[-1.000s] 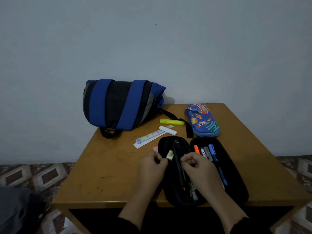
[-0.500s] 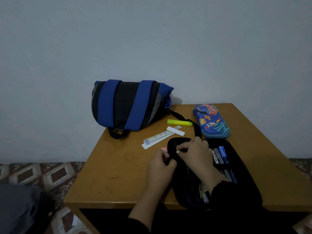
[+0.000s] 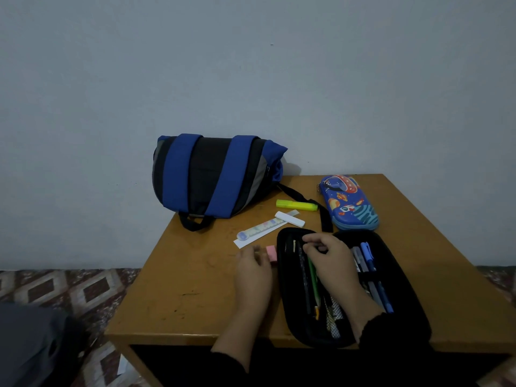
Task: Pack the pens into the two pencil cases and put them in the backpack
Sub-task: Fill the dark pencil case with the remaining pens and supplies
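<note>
**Hands at the open black case, blue case and backpack behind**

Nearest me, the black pencil case [image 3: 402,297] lies unzipped and spread flat at the front edge of the counter [image 3: 178,303], its near end overhanging a little. My right hand [image 3: 332,263] reaches over its left half, wrist low, knuckles up, fingers [image 3: 312,240] curled in toward the thumb near the case's far rim; I cannot tell whether they pinch anything. Under that hand I see a dark pen and a green pencil [image 3: 314,280] lying lengthwise in the left half. The right half holds several pens [image 3: 368,263], blue and grey, side by side under an elastic band.

My left hand [image 3: 252,270] rests on the counter just left of the case, palm down, fingers loosely bent and pointing away from me, their tips touching a small pink eraser [image 3: 271,252] that sits against the case's outer wall. It grips nothing that I can see.

Further out lies a pastel ruler [image 3: 259,229] on a white paper strip, with a white stick-shaped item [image 3: 290,219] across its far end. Beyond that, a yellow highlighter [image 3: 296,204] lies loose on the counter. To the right the blue space-print pencil case [image 3: 349,202] sits closed. At the back left corner the blue and black backpack [image 3: 212,174] lies on its side against the wall, one black strap [image 3: 321,210] trailing between highlighter and blue case.
</note>
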